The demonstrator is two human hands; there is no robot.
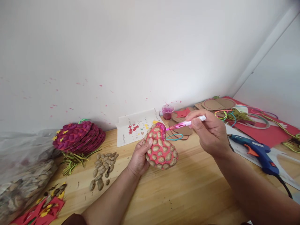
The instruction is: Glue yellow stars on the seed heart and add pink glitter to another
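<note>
My left hand [138, 157] grips a red heart-shaped piece [161, 149] studded with peanut shells, held tilted above the wooden table [187, 190]. My right hand [208, 132] pinches a white brush with a pink-stained tip [187, 123]. The tip touches the top of the heart, where some shells are painted glittery pink. A small plastic cup of pink paint [167, 112] stands behind the heart near the wall.
A stack of purple-painted hearts [78, 137] lies at left, with loose peanut shells [103, 168] and a bag of shells [21, 178]. A blue glue gun [257, 153] lies at right. Cardboard cut-outs [217, 104], coloured rings, a star sticker sheet [136, 126] and red paper scraps lie around.
</note>
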